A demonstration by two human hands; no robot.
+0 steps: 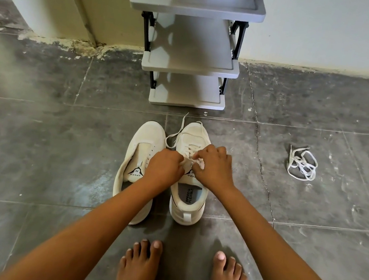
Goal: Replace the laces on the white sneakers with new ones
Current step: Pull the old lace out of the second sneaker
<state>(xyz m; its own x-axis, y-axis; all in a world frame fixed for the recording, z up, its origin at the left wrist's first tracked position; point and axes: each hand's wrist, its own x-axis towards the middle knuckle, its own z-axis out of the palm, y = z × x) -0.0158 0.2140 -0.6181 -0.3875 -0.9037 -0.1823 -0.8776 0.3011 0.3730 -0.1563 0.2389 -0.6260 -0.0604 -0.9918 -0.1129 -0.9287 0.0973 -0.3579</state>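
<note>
On the grey tiled floor, just ahead of my bare feet, two white sneakers stand side by side with toes toward a grey shoe rack. Both hands work over the right sneaker. My left hand and right hand have their fingers curled tight, each pinching its lace near the top of the tongue. One loose end trails past the toe. The left sneaker sits just beside. A loose tangle of laces lies well apart, off to my right.
</note>
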